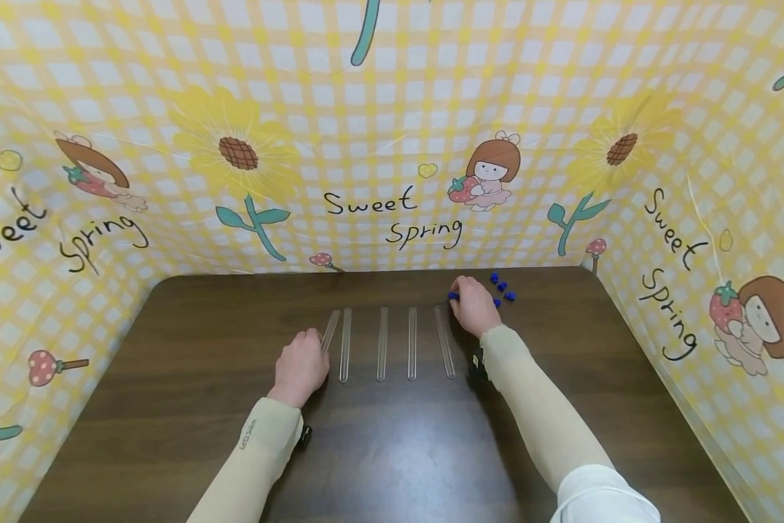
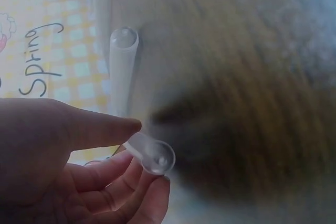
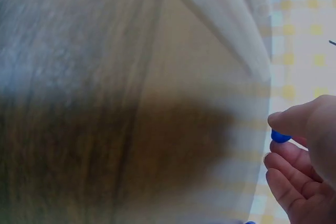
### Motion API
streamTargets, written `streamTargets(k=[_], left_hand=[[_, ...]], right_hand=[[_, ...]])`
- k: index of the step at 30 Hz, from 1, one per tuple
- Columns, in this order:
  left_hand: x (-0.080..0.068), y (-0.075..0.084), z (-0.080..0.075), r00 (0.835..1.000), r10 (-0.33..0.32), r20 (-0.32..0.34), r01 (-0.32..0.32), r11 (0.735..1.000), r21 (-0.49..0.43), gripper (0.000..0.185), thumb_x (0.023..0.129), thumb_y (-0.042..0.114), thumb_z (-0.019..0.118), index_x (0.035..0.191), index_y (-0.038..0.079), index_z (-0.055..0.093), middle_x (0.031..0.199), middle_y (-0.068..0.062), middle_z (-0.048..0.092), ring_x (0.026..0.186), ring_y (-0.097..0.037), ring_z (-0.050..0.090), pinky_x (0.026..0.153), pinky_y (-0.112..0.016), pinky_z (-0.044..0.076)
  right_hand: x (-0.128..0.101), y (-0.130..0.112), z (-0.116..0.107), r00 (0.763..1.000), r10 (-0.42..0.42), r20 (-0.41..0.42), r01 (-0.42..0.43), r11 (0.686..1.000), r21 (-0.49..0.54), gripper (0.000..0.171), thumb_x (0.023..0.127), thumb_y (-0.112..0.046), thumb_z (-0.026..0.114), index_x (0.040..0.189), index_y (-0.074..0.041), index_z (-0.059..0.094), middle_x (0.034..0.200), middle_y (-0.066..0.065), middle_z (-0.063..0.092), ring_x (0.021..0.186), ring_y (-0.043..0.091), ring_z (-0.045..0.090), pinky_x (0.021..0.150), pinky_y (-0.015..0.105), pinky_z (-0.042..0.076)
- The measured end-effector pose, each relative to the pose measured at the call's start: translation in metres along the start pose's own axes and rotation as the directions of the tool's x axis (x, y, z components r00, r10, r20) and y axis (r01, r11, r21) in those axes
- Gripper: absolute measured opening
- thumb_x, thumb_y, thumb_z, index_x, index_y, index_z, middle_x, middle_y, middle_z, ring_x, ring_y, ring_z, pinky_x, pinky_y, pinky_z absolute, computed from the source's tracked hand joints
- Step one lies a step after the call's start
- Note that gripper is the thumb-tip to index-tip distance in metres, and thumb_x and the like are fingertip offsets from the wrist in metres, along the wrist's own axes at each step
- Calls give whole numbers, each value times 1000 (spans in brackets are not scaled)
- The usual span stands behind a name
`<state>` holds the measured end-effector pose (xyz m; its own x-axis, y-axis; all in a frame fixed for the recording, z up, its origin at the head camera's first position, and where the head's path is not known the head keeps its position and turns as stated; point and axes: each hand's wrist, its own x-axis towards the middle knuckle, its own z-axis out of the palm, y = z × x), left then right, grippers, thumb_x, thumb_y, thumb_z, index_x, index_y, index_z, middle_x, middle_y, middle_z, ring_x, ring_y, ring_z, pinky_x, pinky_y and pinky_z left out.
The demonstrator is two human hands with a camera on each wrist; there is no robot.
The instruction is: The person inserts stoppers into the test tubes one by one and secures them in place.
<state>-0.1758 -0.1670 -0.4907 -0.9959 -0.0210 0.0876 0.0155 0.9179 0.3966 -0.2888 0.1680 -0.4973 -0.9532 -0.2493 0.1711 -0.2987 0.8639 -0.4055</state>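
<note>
My left hand [image 1: 302, 367] pinches a clear glass test tube [image 2: 157, 157] near its rounded end, between thumb and fingers. The tube slants away from me, left of a row of several similar tubes lying on the table, among them one test tube [image 1: 346, 345] close beside it and another test tube [image 1: 445, 343] at the row's right end. At the back of the table, my right hand [image 1: 475, 305] pinches a small blue stopper [image 3: 280, 136] between thumb and index finger. Its other fingers are loosely curled.
Several loose blue stoppers [image 1: 502, 287] lie on the table just right of my right hand, near the back edge. The dark wooden table [image 1: 392, 450] is bordered at the back and sides by a yellow checked cloth [image 1: 365, 131] with printed flowers and figures.
</note>
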Motion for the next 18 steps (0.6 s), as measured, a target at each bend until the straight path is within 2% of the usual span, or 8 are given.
streamTargets(k=[6, 13, 18], left_hand=[[1, 1, -1, 999, 17, -35, -18, 1000, -20, 21, 91, 5, 65, 110, -3, 60, 90, -20, 63, 79, -46, 65, 61, -58, 52], [1, 1, -2, 995, 50, -91, -54, 998, -39, 25, 91, 3, 66, 114, -1, 58, 84, -21, 67, 72, -43, 65, 55, -56, 50], [3, 4, -3, 994, 57, -91, -62, 997, -55, 27, 93, 7, 68, 118, 2, 59, 87, -18, 68, 74, -40, 65, 55, -55, 49]], right_hand=[[-1, -6, -4, 999, 5, -41, -4, 999, 36, 15, 98, -10, 68, 109, -1, 65, 104, 15, 58, 94, 31, 60, 85, 45, 51], [-4, -15, -3, 998, 33, -55, -27, 993, 112, 18, 102, -14, 64, 111, 0, 64, 104, 15, 60, 91, 30, 60, 82, 45, 51], [-5, -18, -1, 996, 40, -74, -28, 986, 163, 18, 103, -15, 63, 114, -1, 66, 104, 14, 64, 90, 28, 62, 79, 45, 52]])
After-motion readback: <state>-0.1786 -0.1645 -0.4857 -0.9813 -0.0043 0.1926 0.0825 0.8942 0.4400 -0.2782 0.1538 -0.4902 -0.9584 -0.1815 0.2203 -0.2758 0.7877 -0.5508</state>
